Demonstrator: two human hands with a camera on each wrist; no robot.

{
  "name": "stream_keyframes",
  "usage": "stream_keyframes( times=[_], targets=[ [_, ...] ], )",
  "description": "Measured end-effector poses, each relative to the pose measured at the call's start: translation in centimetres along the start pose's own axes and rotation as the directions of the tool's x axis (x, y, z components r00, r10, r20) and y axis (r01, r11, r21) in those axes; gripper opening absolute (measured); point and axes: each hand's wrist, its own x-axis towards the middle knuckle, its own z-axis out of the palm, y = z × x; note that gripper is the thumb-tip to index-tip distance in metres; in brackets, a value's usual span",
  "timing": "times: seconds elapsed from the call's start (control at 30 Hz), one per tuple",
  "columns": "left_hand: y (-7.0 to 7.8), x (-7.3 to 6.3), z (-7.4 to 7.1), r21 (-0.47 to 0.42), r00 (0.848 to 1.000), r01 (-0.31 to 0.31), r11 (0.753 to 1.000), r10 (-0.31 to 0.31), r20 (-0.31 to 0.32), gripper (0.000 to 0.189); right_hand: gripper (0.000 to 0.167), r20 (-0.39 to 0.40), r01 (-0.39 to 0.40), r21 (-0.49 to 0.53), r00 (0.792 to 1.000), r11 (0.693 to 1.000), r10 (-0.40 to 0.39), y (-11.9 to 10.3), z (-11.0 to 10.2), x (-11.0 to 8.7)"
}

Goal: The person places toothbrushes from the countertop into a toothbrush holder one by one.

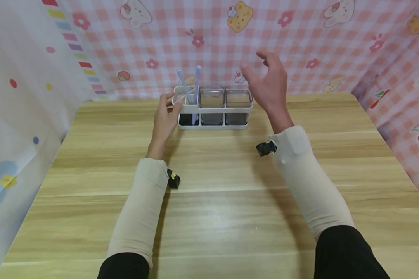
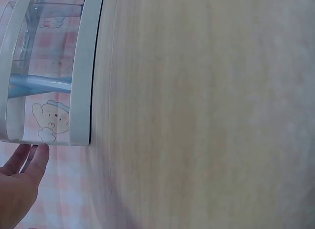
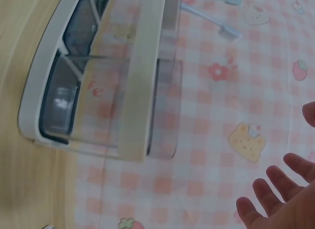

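A white toothbrush holder [image 1: 216, 110] with two tiers stands at the back of the table. Two pale blue toothbrushes [image 1: 196, 83] lean in its left section; bristles show on one toothbrush head [image 3: 229, 32] in the right wrist view. Two clear cups [image 1: 212, 97] sit side by side in the middle and right sections. My left hand [image 1: 165, 120] is at the holder's left end, and in the left wrist view its fingertips [image 2: 43, 149] meet that end. My right hand [image 1: 270, 83] is raised beyond the right end, fingers spread and apart from the holder, holding nothing.
The wood-grain table [image 1: 216, 209] stretches from the holder toward me. Right behind it hangs a pink checked curtain [image 1: 216, 50] with bears and flowers; more cloth [image 1: 17, 97] hangs at the left side. Each wrist carries a small black camera [image 1: 174, 179].
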Motion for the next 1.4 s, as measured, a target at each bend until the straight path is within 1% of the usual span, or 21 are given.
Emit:
stream_keyframes(
  times=[0.13,0.3,0.4,0.6,0.73,0.8,0.9,1.07,1.2,1.23,1.4],
  targets=[
    [0.0,-0.1,0.0,-0.003,1.000,0.004,1.000,-0.004,-0.004,0.046,0.061,-0.011,-0.050,0.000,0.999,0.999,0.050,0.8,-0.3,-0.1],
    [0.0,0.0,0.1,-0.007,1.000,-0.004,1.000,0.004,-0.010,0.046,0.063,-0.014,-0.113,0.052,0.993,0.992,0.113,2.0,-0.9,-0.6],
    [0.0,0.0,0.1,-0.008,1.000,-0.004,1.000,0.004,-0.006,0.046,0.064,-0.029,-0.149,0.066,0.988,0.987,0.151,2.8,-1.2,-0.7],
    [0.0,0.1,0.0,-0.005,1.000,0.007,1.000,-0.007,-0.002,0.047,0.059,-0.084,-0.172,0.091,0.980,0.981,0.180,4.6,-1.2,-1.0],
    [0.1,0.1,0.1,-0.009,1.000,0.008,1.000,-0.008,-0.007,0.048,0.056,-0.088,-0.201,0.096,0.974,0.975,0.210,5.6,-1.2,-1.1],
    [0.1,0.1,0.1,-0.010,1.000,0.011,1.000,-0.011,-0.010,0.048,0.056,-0.086,-0.217,0.078,0.971,0.973,0.223,6.1,-1.2,-1.3],
    [0.0,0.0,0.1,-0.007,1.000,0.018,1.000,-0.018,-0.014,0.047,0.060,-0.065,-0.259,0.042,0.963,0.965,0.261,6.7,-1.4,-1.6],
    [0.0,0.0,0.1,-0.005,1.000,0.021,1.000,-0.021,-0.020,0.046,0.073,-0.007,-0.323,-0.012,0.946,0.946,0.323,7.7,-1.8,-2.1],
    [0.1,-0.1,0.1,-0.007,1.000,0.020,1.000,-0.020,-0.019,0.046,0.075,0.025,-0.362,-0.041,0.932,0.931,0.363,8.7,-1.9,-2.3],
    [0.1,-0.1,0.1,-0.008,1.000,0.018,1.000,-0.018,-0.020,0.046,0.075,0.034,-0.373,-0.047,0.927,0.927,0.374,8.9,-1.9,-2.4],
    [0.1,0.0,0.2,-0.005,1.000,0.010,1.000,-0.010,-0.017,0.046,0.082,0.087,-0.441,-0.111,0.888,0.890,0.451,9.8,-2.0,-2.6]
  ],
)
